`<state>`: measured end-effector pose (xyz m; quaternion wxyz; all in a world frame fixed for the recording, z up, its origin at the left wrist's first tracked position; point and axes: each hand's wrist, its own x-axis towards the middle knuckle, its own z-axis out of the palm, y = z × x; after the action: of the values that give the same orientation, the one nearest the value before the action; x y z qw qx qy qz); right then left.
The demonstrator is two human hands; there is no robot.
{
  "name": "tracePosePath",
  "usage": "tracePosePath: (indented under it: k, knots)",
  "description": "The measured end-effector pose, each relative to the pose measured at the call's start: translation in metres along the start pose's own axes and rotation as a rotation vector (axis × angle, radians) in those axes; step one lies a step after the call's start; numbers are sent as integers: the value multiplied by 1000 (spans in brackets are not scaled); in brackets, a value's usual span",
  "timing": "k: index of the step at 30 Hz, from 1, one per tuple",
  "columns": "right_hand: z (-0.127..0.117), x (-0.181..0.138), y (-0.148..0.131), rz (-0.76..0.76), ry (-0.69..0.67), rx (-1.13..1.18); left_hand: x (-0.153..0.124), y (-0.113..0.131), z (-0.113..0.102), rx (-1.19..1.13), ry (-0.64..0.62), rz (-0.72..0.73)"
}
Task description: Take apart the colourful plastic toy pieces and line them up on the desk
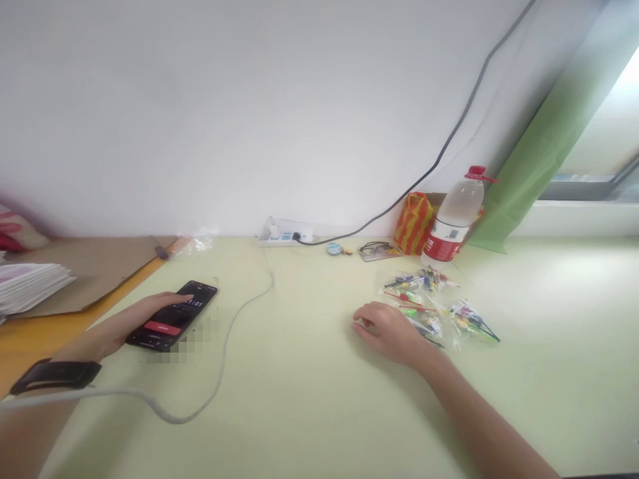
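Observation:
My left hand (158, 305) is closed around a black smartphone (182, 313), with the thumb over its lit screen. The screen shows a timer-like readout and a red button. A dark band (57, 374) circles my left wrist. My right hand (382, 330) rests on the pale green table (299, 399) with its fingers loosely curled in, and nothing shows in it. Just beyond and to the right of it lie clear plastic packets (414, 293) of small colourful parts and thin sticks; another packet (472, 320) lies further right.
A white cable (219, 372) loops across the table from a power strip (284, 237) at the wall. A large water bottle (454, 216) stands by a striped bag (414, 223) at the back right. Glasses (377, 248) lie nearby. On the left are cardboard (100, 266) and stacked paper (32, 286).

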<state>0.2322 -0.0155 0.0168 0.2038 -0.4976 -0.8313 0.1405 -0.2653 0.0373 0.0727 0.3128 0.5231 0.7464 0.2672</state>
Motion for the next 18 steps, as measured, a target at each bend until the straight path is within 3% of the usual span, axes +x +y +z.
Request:
tracePosePath:
  k: [4,10,18]
  knots:
    - [-2,0,-1,14,-12,-1,12,-6,2,290,-11,-101]
    - [-3,0,-3,22,-28,-2,21,-18,12,642,62,20]
    - [-3,0,-2,28,-43,3,21,-26,18,702,102,72]
